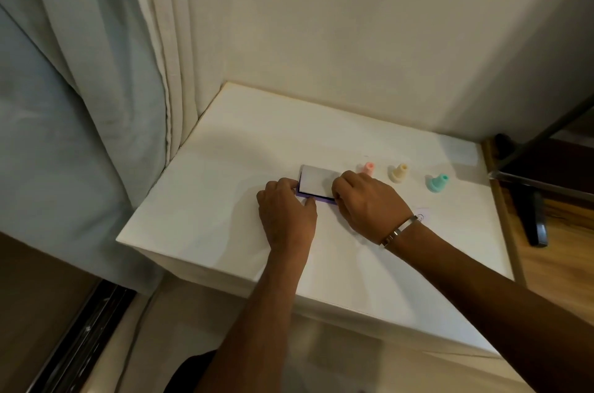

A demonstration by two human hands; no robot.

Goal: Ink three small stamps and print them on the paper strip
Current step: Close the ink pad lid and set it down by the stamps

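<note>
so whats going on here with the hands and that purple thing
A person has both hands on a purple ink pad on the white table: the left hand holds its left end, the right hand its right end, and the lid looks partly lifted. Three small stamps, pink, cream and teal, stand untouched to the right.

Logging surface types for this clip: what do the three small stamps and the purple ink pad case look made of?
The pink stamp, cream stamp and teal stamp look like moulded matte plastic: uniform pastel colour, smooth rounded shapes. The ink pad case seems plastic too, with a purple base and a pale, faintly glossy lid, though the hands partly hide it.
</note>
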